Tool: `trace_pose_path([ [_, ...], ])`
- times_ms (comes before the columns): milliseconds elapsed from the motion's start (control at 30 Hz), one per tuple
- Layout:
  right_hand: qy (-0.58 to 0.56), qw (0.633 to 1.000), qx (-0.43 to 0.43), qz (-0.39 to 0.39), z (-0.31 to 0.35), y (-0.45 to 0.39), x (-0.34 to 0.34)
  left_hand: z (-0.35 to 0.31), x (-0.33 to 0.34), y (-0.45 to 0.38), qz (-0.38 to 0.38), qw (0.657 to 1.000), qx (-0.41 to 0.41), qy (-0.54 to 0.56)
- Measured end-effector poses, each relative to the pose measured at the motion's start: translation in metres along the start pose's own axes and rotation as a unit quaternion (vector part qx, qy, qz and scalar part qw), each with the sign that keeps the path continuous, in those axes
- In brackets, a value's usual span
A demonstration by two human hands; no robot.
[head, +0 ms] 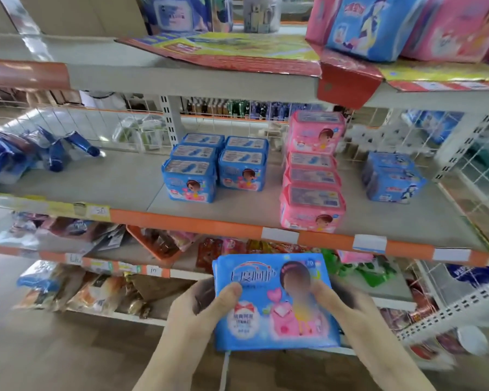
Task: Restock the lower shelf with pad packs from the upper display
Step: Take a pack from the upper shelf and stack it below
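A blue pad pack [274,320] with a pink heart and a cartoon figure is held flat in front of me, below the grey middle shelf [124,182]. My left hand [198,306] grips its left edge, thumb on the front. My right hand [347,309] grips its right edge, thumb on top. On that shelf stand blue pad packs [191,182], a row of pink pad packs [312,210] and more blue packs [393,179] to the right. The upper display [373,26] holds blue and pink packs on red cardboard.
Blue wrapped items [26,156] lie at the shelf's left end. A wire grid [96,122] backs the shelf. Below its orange edge strip [209,224], lower shelves hold snack bags [96,292] and an orange tray [156,244]. A perforated upright [463,142] stands at right.
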State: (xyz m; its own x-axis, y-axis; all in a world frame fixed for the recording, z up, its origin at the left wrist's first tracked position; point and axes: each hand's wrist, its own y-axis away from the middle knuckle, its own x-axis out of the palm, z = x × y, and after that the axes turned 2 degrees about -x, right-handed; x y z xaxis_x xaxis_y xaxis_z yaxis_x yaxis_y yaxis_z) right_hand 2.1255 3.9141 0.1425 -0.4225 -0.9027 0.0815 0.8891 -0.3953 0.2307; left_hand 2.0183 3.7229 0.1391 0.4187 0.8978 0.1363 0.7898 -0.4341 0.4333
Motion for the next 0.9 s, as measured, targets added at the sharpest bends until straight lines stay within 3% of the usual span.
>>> trace_pose_path([
  [200, -0.03, 0.995, 0.078, -0.047, -0.01, -0.013, -0.006, -0.005, 0.018, -0.017, -0.057, 0.993, -0.069, 0.074],
  [300, -0.164, 0.979, 0.112, -0.051, -0.014, -0.013, -0.002, -0.009, 0.019, -0.021, -0.047, 0.996, -0.033, 0.073],
  [433, -0.202, 0.972, 0.097, -0.071, -0.017, -0.012, 0.003, -0.002, 0.02, -0.002, 0.001, 0.996, 0.053, 0.069],
  [633, -0.103, 0.99, -0.048, -0.087, -0.023, -0.007, 0.018, 0.024, 0.035, -0.004, -0.024, 0.984, 0.051, 0.167],
  [767, -0.086, 0.994, -0.05, -0.041, -0.024, -0.003, 0.016, 0.027, 0.035, -0.005, -0.045, 0.987, 0.039, 0.147],
  [900, 0.166, 0.975, -0.143, -0.044, -0.02, 0.007, -0.008, 0.02, 0.016, -0.013, -0.049, 0.997, 0.048, 0.043],
])
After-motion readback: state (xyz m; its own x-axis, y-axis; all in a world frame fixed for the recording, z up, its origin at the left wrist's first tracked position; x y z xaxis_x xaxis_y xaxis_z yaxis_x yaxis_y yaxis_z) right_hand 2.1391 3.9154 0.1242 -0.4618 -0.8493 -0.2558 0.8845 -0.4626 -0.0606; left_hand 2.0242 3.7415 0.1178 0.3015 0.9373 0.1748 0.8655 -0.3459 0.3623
